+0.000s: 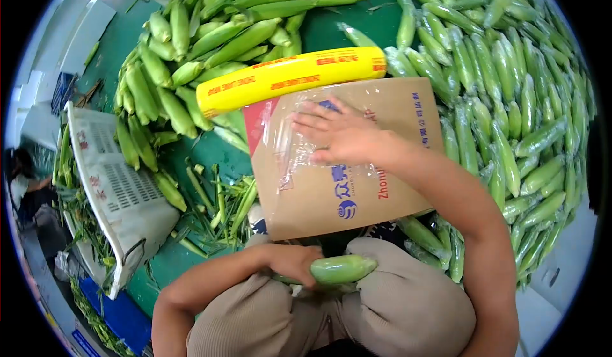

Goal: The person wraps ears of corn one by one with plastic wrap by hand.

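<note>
The ear of corn was light green, smooth-husked and tapered, and lay crosswise between the trousered knees. The left hand was closed around its left end, the fingers partly hidden. The right hand lay palm down, fingers spread, on wrinkled clear film over the cardboard box, gripping nothing; its forearm extended diagonally inward. A yellow wrap roll lay along the box's far edge.

Pale panels line the upper left beyond the green surface
</note>
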Demonstrator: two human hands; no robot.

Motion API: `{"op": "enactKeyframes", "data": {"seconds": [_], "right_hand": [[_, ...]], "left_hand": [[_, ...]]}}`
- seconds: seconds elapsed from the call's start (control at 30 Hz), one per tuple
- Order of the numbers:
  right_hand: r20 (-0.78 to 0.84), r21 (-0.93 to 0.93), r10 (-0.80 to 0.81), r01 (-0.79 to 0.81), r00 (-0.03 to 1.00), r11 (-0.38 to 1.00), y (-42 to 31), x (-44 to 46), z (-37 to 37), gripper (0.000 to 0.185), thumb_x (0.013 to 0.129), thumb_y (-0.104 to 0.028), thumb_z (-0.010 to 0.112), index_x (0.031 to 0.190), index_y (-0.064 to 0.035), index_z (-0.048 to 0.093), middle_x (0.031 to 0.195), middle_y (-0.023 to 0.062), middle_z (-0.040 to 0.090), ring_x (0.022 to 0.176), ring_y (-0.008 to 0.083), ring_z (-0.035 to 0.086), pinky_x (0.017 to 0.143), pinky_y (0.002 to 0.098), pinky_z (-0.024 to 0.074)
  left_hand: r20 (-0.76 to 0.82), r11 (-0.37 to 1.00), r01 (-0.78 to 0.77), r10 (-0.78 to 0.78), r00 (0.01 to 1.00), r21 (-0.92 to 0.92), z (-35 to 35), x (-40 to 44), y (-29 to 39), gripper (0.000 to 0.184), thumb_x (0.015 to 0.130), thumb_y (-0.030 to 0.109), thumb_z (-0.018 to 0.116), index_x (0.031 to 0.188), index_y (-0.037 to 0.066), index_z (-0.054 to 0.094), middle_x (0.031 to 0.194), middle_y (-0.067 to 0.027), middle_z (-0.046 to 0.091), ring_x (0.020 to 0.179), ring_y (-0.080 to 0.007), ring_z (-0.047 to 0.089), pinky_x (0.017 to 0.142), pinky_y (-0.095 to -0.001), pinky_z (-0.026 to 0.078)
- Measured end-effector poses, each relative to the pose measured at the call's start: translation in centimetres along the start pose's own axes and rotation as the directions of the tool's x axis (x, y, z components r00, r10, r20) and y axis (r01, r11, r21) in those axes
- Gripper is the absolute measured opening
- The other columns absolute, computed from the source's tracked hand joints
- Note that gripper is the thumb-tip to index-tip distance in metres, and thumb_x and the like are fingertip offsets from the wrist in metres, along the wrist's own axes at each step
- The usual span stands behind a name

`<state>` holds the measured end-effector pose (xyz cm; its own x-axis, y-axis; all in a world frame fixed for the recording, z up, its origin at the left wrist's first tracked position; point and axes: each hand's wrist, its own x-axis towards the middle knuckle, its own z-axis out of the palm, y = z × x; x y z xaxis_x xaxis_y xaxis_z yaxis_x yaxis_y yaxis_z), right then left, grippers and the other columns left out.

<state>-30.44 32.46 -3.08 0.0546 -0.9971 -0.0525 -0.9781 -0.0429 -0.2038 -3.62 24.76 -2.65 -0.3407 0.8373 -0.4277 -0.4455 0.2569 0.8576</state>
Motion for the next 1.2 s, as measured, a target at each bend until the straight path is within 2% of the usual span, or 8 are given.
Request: {"op": "enactKeyframes", "data": {"seconds": [0.13, 0.57, 0.73, 0.8, 0.93, 1.0, 1.13, 1.2], "right_hand": [[0.125, 0.691, 0.025, -0.106, 0.992, 0.715, -7.4, -4.7, -5.9, 0.07, 0.089, -0.053, 0.065, 0.138, -0.0033, 0.057, 0.136, 0.0188, 0.058, 0.128, 0.0386, 0.053, 0.106, 0.0506, 0.0425], [0.387, 0.921, -0.088, -0.389, 0.918, -0.006, -15.6, -12.2, 5.5, 0.073, 0.069, -0.03, 0.092, 0.127, -0.0073, 0.053, 0.103, 0.0133, 0.069, 0.098, 0.0295, 0.066, 0.082, 0.0424, 0.053], [0.38, 0.847, 0.113, -0.297, 0.918, -0.441, -15.2, -11.0, 3.0, 0.07, 0.078, -0.018, 0.081, 0.135, -0.0062, 0.041, 0.076, 0.0063, 0.058, 0.052, 0.0166, 0.056, 0.045, 0.031, 0.0435], [0.316, 0.852, 0.266, -0.15, 0.91, -0.501, -14.9, -9.9, 2.6, 0.072, 0.079, -0.018, 0.08, 0.137, -0.0039, 0.039, 0.075, 0.0056, 0.057, 0.051, 0.0161, 0.055, 0.045, 0.0316, 0.0432], [-0.103, 0.995, 0.515, 0.095, 0.851, 0.042, -13.1, -9.1, 1.2, 0.075, 0.081, -0.021, 0.081, 0.141, -0.0004, 0.043, 0.113, 0.0127, 0.058, 0.103, 0.0228, 0.06, 0.088, 0.0377, 0.0513], [-0.259, 0.943, 0.632, 0.051, 0.731, 0.328, -13.9, -9.2, 2.5, 0.073, 0.08, -0.024, 0.085, 0.139, -0.0012, 0.049, 0.122, 0.0102, 0.059, 0.112, 0.022, 0.058, 0.096, 0.0398, 0.0501], [0.38, 0.741, 0.393, -0.022, 0.837, -0.671, -12.0, -11.0, 0.9, 0.065, 0.076, -0.001, 0.077, 0.136, -0.0078, 0.051, 0.114, 0.0073, 0.062, 0.085, 0.0134, 0.064, 0.063, 0.0256, 0.0532], [0.417, 0.674, 0.541, 0.151, 0.73, -0.723, -10.5, -11.8, -1.5, 0.055, 0.081, -0.006, 0.072, 0.132, -0.0104, 0.053, 0.1, 0.0049, 0.062, 0.071, 0.0126, 0.06, 0.049, 0.0232, 0.0441]], "left_hand": [[-0.269, 0.985, 0.11, -0.142, 0.953, -0.131, 0.8, -2.1, 0.9, 0.06, 0.085, 0.034, 0.082, 0.131, 0.0, 0.063, 0.129, -0.0143, 0.065, 0.118, -0.0247, 0.063, 0.102, -0.0357, 0.051], [-0.56, 0.944, -0.183, -0.001, 0.829, -0.273, -0.5, -8.8, 3.9, 0.041, 0.096, 0.031, 0.064, 0.125, 0.002, 0.064, 0.118, -0.0188, 0.07, 0.109, -0.0351, 0.067, 0.093, -0.0485, 0.057], [-0.872, 0.672, -0.735, 0.41, 0.266, 0.092, -3.4, -10.7, 2.4, 0.038, 0.09, 0.031, 0.071, 0.116, 0.003, 0.066, 0.108, -0.0166, 0.07, 0.1, -0.036, 0.068, 0.088, -0.0498, 0.06], [-0.964, 0.965, -0.018, 0.262, -0.038, 0.263, -7.9, -10.8, -3.1, 0.032, 0.106, 0.025, 0.052, 0.123, 0.001, 0.063, 0.105, -0.0112, 0.071, 0.091, -0.0231, 0.068, 0.086, -0.037, 0.054], [-0.845, 0.754, -0.601, -0.117, -0.522, 0.266, -7.3, -3.1, 11.3, 0.026, 0.101, 0.025, 0.059, 0.111, 0.001, 0.062, 0.093, -0.0138, 0.069, 0.089, -0.0202, 0.066, 0.079, -0.0363, 0.056], [-0.964, 0.775, -0.625, -0.083, -0.252, 0.096, -7.7, -3.3, 10.3, 0.026, 0.101, 0.032, 0.061, 0.106, 0.007, 0.06, 0.092, -0.0079, 0.067, 0.086, -0.018, 0.065, 0.077, -0.0335, 0.055], [-0.992, 0.761, -0.639, 0.123, -0.024, 0.11, -10.5, 0.2, 9.4, 0.031, 0.104, 0.031, 0.061, 0.119, 0.004, 0.059, 0.094, -0.0077, 0.067, 0.085, -0.0193, 0.065, 0.08, -0.0345, 0.054], [-0.973, 0.788, -0.578, 0.226, -0.051, 0.213, -11.8, -0.4, 8.4, 0.035, 0.104, 0.032, 0.061, 0.123, 0.003, 0.059, 0.092, -0.0092, 0.068, 0.082, -0.021, 0.066, 0.08, -0.035, 0.054]]}}
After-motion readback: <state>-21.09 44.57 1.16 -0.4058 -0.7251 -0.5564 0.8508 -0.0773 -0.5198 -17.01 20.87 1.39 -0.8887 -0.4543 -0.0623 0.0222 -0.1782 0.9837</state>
